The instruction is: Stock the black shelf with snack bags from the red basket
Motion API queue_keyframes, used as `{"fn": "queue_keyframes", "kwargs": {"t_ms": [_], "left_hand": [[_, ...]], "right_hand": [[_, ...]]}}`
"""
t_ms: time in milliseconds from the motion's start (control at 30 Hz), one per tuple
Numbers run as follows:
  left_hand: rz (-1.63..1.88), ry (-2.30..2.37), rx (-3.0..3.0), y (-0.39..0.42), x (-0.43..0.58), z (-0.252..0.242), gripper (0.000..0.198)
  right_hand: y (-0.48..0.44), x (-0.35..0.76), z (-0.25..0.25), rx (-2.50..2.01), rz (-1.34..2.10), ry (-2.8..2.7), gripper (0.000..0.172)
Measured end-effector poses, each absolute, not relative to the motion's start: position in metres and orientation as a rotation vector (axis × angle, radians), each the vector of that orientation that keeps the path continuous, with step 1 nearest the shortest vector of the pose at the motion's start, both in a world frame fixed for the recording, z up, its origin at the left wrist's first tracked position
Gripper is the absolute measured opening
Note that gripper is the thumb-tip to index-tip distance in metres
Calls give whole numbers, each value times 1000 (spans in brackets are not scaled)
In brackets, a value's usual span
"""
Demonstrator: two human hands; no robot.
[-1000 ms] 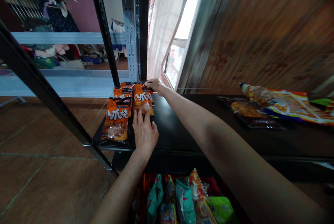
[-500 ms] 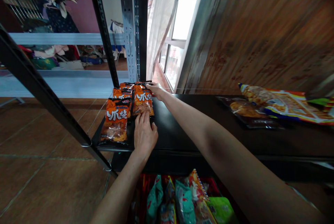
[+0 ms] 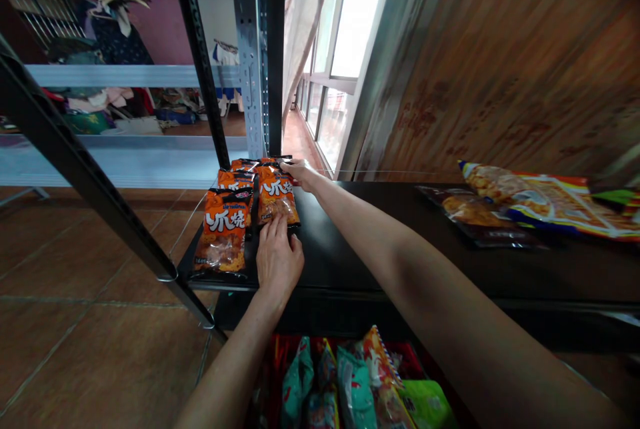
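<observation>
From the head camera I saw the left hand (image 3: 278, 259) lying flat, fingers together, on the near end of an orange snack bag (image 3: 277, 195) at the left end of the black shelf (image 3: 350, 255). The right hand (image 3: 301, 172) pinched that bag's far end. A second orange bag (image 3: 223, 230) lay just beside it on the left, with more of them behind. Large snack packets (image 3: 540, 205) rested well apart on the right, and a bin of mixed packets (image 3: 360, 382) sat below the shelf.
</observation>
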State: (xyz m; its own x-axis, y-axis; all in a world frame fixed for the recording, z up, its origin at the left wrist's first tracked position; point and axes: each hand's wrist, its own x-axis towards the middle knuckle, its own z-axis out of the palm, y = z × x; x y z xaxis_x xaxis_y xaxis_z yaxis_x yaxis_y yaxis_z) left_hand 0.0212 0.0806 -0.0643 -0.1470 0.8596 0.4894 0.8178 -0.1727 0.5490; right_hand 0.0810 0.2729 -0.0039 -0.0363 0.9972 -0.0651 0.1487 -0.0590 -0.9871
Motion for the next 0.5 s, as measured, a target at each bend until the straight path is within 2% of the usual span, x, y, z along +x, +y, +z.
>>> {"fn": "queue_keyframes", "kwargs": {"t_ms": [67,133,267,333,400,500], "left_hand": [[1241,1990,2009,80,21,-64,45],[1237,1996,1995,80,22,-64,44],[1254,1998,1971,80,22,-65,42],[1265,1990,1965,80,21,-65,41],[1263,1988,1964,80,21,-65,40],[1239,2008,1948,80,22,-64,41]], "right_hand": [[272,81,-5,-1353,1215,-1311,7],[270,81,-7,-1368,1247,-1282,14],[270,81,-13,-1399,1309,-1158,54],[272,81,-16,-1417,1298,-1142,68],[274,80,-19,-1433,1281,-1151,69],[279,79,-23,-1391,1281,-1143,56]]}}
